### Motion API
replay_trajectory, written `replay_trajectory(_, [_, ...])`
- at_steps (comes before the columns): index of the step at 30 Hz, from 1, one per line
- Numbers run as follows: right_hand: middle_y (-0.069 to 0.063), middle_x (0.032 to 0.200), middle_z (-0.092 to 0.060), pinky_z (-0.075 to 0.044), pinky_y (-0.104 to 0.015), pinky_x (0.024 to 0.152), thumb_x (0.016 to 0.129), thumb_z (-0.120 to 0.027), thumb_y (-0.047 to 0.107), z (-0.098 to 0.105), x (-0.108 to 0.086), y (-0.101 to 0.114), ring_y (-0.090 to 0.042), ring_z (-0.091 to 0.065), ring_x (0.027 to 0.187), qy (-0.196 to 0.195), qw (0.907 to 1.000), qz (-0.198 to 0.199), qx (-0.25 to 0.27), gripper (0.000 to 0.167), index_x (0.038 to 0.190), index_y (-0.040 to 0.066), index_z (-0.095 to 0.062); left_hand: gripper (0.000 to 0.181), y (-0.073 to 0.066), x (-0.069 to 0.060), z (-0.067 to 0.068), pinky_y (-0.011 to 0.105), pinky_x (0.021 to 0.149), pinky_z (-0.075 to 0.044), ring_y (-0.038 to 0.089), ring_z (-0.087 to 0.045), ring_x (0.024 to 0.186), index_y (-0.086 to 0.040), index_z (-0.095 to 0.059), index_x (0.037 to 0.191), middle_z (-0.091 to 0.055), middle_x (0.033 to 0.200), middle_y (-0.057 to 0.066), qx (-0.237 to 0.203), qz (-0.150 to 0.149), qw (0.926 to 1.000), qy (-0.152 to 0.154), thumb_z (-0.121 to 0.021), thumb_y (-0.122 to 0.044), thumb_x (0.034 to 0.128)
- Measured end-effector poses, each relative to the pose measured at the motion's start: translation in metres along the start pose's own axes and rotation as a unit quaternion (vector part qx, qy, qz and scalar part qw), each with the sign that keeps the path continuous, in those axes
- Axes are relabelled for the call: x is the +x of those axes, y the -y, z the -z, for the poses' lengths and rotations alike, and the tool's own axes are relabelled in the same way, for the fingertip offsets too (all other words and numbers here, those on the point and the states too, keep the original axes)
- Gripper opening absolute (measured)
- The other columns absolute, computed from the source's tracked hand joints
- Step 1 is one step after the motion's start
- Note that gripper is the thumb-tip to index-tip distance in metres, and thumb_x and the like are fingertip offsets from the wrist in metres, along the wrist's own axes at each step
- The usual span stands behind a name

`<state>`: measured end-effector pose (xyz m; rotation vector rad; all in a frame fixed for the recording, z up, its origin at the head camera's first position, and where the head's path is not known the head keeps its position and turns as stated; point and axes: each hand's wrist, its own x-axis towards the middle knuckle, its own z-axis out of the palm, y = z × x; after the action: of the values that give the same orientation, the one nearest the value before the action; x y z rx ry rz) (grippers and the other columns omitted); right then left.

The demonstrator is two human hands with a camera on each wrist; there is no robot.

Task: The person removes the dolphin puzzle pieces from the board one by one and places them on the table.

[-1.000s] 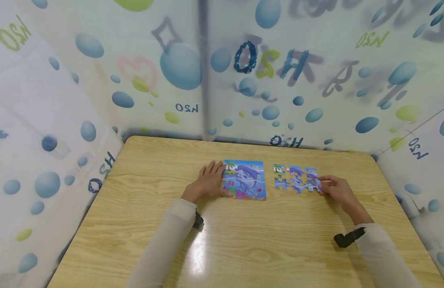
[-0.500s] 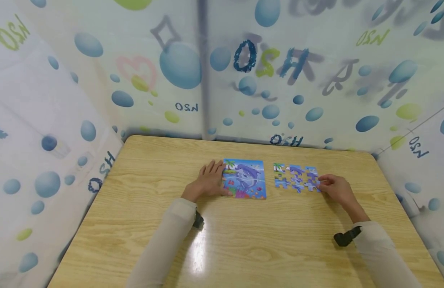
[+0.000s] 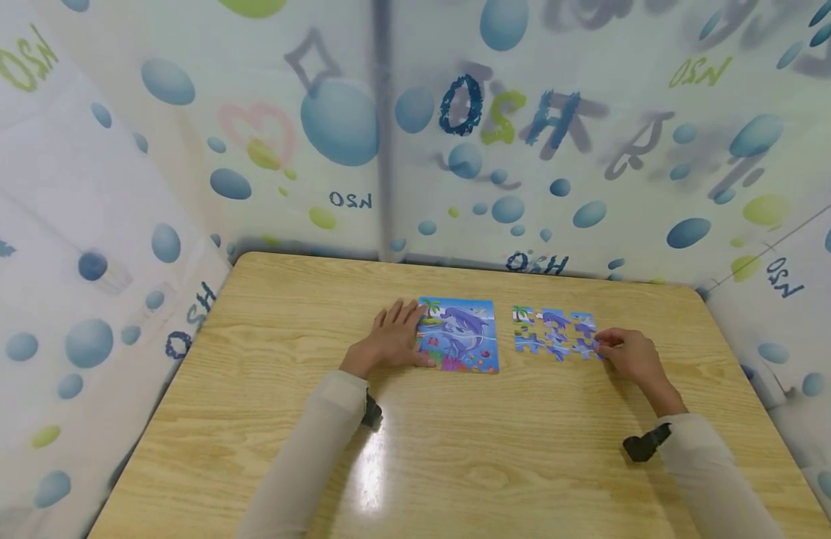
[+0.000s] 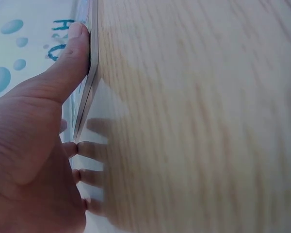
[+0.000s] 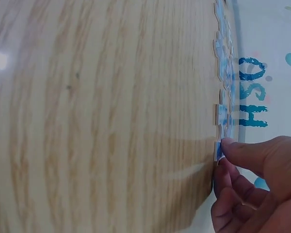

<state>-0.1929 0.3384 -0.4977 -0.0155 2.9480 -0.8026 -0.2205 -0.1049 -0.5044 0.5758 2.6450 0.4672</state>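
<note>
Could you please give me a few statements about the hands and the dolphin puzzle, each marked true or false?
1. The left hand touches the left side of the dolphin board. True.
2. The right hand touches a puzzle piece at the right end of the group of puzzle pieces. True.
3. The puzzle pieces lie to the left of the dolphin board. False: they lie to its right.
4. The dolphin board stands upright. False: it lies flat on the wooden table.
5. A palm tree is printed in the board's upper left corner. True.
6. Both hands wear gloves. False: both are bare.
</note>
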Motion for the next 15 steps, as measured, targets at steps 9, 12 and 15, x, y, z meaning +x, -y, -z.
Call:
replay_trajectory(9, [-0.027,0.106,-0.068,-0.047,-0.035,0.066,0.098,-0.059,0.016,-0.001,-0.003,0.006,-0.039,-0.063,0.093,-0.016,0.9998,-0.015,-0.002,0.029,0.115,-0.006,-0.066,0.107,0.005,-0.001,0.000,0.058,0.120,0.003,0.033,0.013,0.153,-0.020,-0.005,0.161,0.005,0.168,0.008,0.004,-0.012,0.9999,0.011,-0.064,-0.066,0.0847])
replay_trajectory(12, [-0.026,0.104,-0.069,-0.046,-0.030,0.064,0.098,-0.060,0.017,-0.003,-0.005,0.013,-0.040,-0.064,0.093,-0.027,0.9996,-0.011,0.007,0.029,0.113,-0.007,-0.067,0.107,0.004,-0.002,0.000,0.058,0.120,0.003,0.033,0.014,0.152,-0.020,-0.005,0.161,0.006,0.167,0.008,0.004,-0.017,0.9998,0.011,-0.064,-0.067,0.0848])
replay_trajectory(15, [-0.025,0.103,-0.070,-0.048,-0.029,0.063,0.099,-0.059,0.016,-0.007,-0.006,0.022,-0.041,-0.065,0.094,-0.028,0.9994,-0.002,0.020,0.028,0.113,-0.007,-0.068,0.107,0.004,-0.003,0.001,0.059,0.120,0.003,0.036,0.014,0.152,-0.019,-0.006,0.161,0.006,0.167,0.010,0.000,-0.020,0.9998,0.006,-0.065,-0.066,0.0844])
